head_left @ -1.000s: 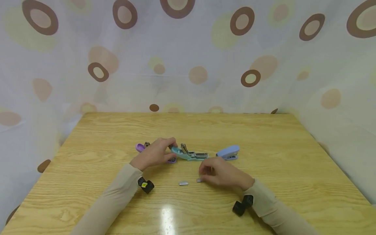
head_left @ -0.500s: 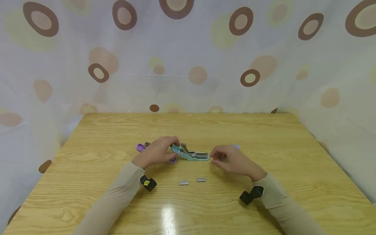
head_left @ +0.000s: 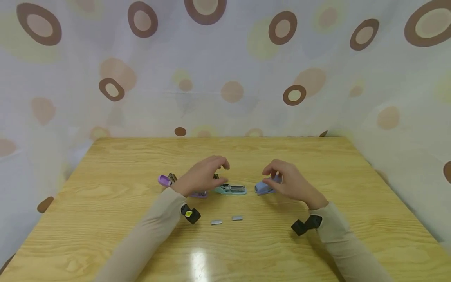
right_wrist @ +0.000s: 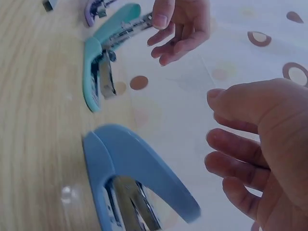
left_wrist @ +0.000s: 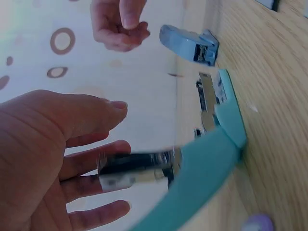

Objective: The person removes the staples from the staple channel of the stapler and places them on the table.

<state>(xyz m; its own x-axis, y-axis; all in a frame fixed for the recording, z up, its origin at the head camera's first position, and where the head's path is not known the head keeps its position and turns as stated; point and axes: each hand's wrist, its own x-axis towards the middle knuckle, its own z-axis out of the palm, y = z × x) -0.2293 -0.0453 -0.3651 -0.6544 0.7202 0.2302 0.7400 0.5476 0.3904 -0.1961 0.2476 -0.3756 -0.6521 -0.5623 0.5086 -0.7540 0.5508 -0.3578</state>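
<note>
My left hand [head_left: 204, 175] hovers over the opened teal stapler [head_left: 235, 189], thumb and fingers parted. In the left wrist view its raised metal magazine [left_wrist: 137, 163] overlaps my fingertips, with nothing gripped. My right hand [head_left: 290, 182] is held just above the blue stapler [head_left: 262, 187], its fingers loosely bent and apart from the thumb. In the right wrist view the blue stapler [right_wrist: 137, 168] lies beside that hand, its top part lifted off the base. A purple stapler [head_left: 164, 180], also opened, is partly hidden behind my left hand.
Two small silver strips of staples [head_left: 216, 222] lie on the wooden table [head_left: 148, 239], nearer to me than the staplers. A patterned curtain [head_left: 232, 113] hangs around the back and sides of the table. Each wrist wears a small black camera [head_left: 193, 216].
My right hand has gone from the staple strips up to the blue stapler, which now sits slightly further left. My left hand has come off the teal stapler and moved right.
</note>
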